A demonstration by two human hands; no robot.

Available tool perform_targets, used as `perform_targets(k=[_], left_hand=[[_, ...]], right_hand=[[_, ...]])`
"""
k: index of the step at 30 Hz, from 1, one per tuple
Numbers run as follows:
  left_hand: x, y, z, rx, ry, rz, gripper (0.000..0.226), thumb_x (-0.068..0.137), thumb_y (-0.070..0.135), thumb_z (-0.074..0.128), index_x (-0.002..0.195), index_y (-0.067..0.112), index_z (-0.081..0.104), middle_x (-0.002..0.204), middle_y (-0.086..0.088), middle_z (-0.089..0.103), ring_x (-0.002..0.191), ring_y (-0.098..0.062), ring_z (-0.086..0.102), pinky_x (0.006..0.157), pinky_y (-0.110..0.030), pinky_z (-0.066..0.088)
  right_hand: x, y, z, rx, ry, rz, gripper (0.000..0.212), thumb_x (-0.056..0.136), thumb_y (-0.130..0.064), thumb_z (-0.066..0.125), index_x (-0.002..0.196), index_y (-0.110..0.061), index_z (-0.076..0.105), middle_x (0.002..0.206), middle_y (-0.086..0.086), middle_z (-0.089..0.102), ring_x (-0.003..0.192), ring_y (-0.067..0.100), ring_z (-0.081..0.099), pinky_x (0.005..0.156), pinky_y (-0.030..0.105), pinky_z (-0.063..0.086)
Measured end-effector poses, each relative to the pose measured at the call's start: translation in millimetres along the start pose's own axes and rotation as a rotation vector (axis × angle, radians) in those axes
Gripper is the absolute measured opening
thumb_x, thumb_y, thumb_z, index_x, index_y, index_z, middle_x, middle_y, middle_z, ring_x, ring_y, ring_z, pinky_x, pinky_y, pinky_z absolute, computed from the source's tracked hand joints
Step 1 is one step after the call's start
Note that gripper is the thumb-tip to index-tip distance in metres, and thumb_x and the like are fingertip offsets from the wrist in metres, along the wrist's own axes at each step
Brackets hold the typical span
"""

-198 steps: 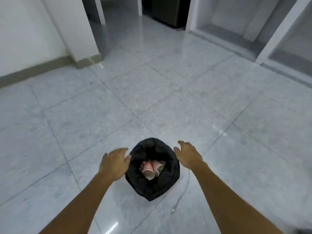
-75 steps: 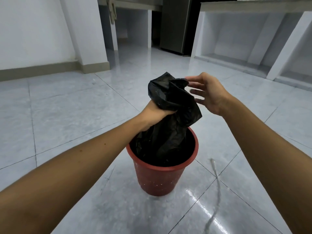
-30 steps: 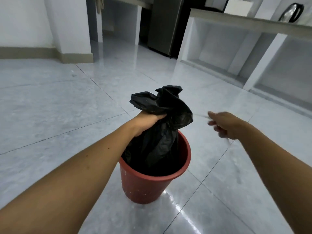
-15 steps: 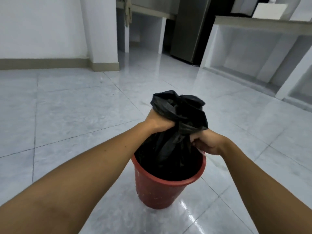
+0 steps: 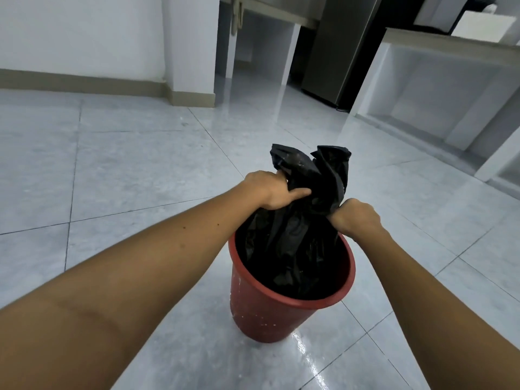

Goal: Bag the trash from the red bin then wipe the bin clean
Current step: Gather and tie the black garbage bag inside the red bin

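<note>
A red plastic bin (image 5: 270,313) stands on the glossy tiled floor, speckled with white spots on its wall. A black trash bag (image 5: 295,237) sits inside it, its gathered neck rising above the rim. My left hand (image 5: 271,190) is closed around the left side of the bunched neck. My right hand (image 5: 356,218) grips the neck lower down on the right side. The bag's loose top (image 5: 315,164) sticks up above both fists. Whatever is in the bag is hidden.
Grey marble-look tiles (image 5: 126,170) stretch around the bin. A white pillar (image 5: 191,52) stands at the back left. White built-in counters with open bays (image 5: 439,88) run along the right, and a dark fridge (image 5: 346,46) stands behind.
My right hand came back from the side and closed on the bag's neck half a second ago. Both hands now hold the neck slightly tighter, and the view has shifted a little.
</note>
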State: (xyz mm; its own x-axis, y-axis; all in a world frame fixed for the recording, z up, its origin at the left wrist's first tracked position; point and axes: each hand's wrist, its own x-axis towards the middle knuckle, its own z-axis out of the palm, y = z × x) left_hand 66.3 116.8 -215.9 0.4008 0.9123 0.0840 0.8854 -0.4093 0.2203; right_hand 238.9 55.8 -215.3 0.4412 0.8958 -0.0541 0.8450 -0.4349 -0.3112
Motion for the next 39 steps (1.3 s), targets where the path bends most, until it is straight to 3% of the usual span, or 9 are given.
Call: perform_targets(k=[6,10,12,16,19,23,27,33,39], left_hand=[[-11.8,-11.1,-7.2,0.042,-0.053,0.057,0.056,0.090,0.061,0.033,0.111,0.016,0.058,0.110,-0.011,0.063,0.104,-0.031,0.057,0.074,-0.033,0.034],[-8.7,6.5,-9.5,-0.480,-0.391,-0.105,0.045,0.095,0.046,0.035,0.068,0.019,0.058,0.053,0.008,0.055,0.055,-0.014,0.049,0.052,-0.024,0.031],[-8.5,15.1,-11.3,-0.687,-0.570,-0.138,0.047,0.099,0.042,0.027,0.087,0.021,0.066,0.064,0.014,0.064,0.055,-0.004,0.052,0.054,-0.022,0.033],[-8.9,20.5,-10.1,-0.818,-0.723,-0.131,0.046,0.100,0.026,0.021,0.122,0.015,0.059,0.120,0.003,0.066,0.095,-0.008,0.058,0.077,-0.023,0.039],[-7.7,19.7,-10.4,-0.902,-0.715,-0.178,0.042,0.094,0.024,0.029,0.114,0.021,0.067,0.102,0.008,0.064,0.091,-0.008,0.051,0.077,-0.023,0.038],[-5.0,18.9,-4.2,-1.010,-0.641,-0.244,0.022,0.096,0.027,0.044,0.082,0.024,0.061,0.076,0.009,0.051,0.063,-0.003,0.045,0.052,-0.014,0.033],[-2.7,17.1,3.7,-1.259,-0.537,-0.275,0.010,0.091,0.007,0.056,0.094,0.014,0.063,0.074,0.002,0.059,0.054,0.000,0.059,0.045,-0.009,0.047],[-5.7,27.2,10.8,-1.350,-0.458,-0.226,0.011,0.083,-0.008,0.060,0.082,0.003,0.063,0.082,-0.009,0.066,0.069,-0.011,0.069,0.060,-0.015,0.058],[-9.1,32.0,10.6,-1.397,-0.474,-0.229,0.018,0.086,-0.002,0.057,0.103,0.000,0.062,0.111,-0.007,0.068,0.111,-0.022,0.064,0.074,-0.024,0.055]], right_hand=[[-8.5,8.0,1.1,0.448,-0.337,0.184,0.045,0.094,-0.040,0.042,0.059,-0.013,0.045,0.046,0.001,0.042,0.034,0.013,0.034,0.038,0.016,0.024],[-9.8,10.3,-7.7,0.808,-0.639,0.260,0.043,0.100,-0.041,0.040,0.077,-0.010,0.059,0.044,-0.006,0.052,0.026,0.002,0.031,0.034,0.012,0.039],[-7.8,15.1,-10.0,0.915,-0.716,0.208,0.044,0.102,-0.040,0.037,0.098,-0.005,0.064,0.057,-0.004,0.059,0.028,0.002,0.030,0.041,0.017,0.048],[-4.5,24.9,-11.2,0.928,-0.771,0.148,0.045,0.104,-0.033,0.033,0.117,-0.005,0.067,0.062,-0.005,0.048,0.034,0.003,0.029,0.045,0.018,0.045],[-6.3,28.7,-16.2,0.882,-0.797,0.131,0.040,0.099,-0.026,0.040,0.104,-0.010,0.076,0.062,-0.005,0.047,0.042,0.006,0.042,0.050,0.019,0.047],[-5.2,33.5,-22.3,0.929,-0.858,0.104,0.029,0.090,-0.021,0.055,0.102,-0.007,0.078,0.072,0.002,0.046,0.063,0.011,0.043,0.067,0.023,0.042],[-5.4,31.2,-28.1,0.957,-0.854,0.078,0.025,0.069,-0.021,0.073,0.085,-0.003,0.079,0.061,-0.002,0.060,0.045,0.001,0.052,0.046,0.014,0.049],[-3.2,30.4,-23.0,0.946,-0.740,0.077,0.014,0.061,-0.017,0.077,0.072,-0.010,0.072,0.064,0.002,0.072,0.048,0.003,0.064,0.046,0.015,0.053],[-1.7,27.9,-9.0,0.776,-0.502,0.010,0.023,0.071,-0.020,0.083,0.076,-0.022,0.061,0.077,-0.006,0.068,0.074,0.007,0.060,0.064,0.021,0.046]])
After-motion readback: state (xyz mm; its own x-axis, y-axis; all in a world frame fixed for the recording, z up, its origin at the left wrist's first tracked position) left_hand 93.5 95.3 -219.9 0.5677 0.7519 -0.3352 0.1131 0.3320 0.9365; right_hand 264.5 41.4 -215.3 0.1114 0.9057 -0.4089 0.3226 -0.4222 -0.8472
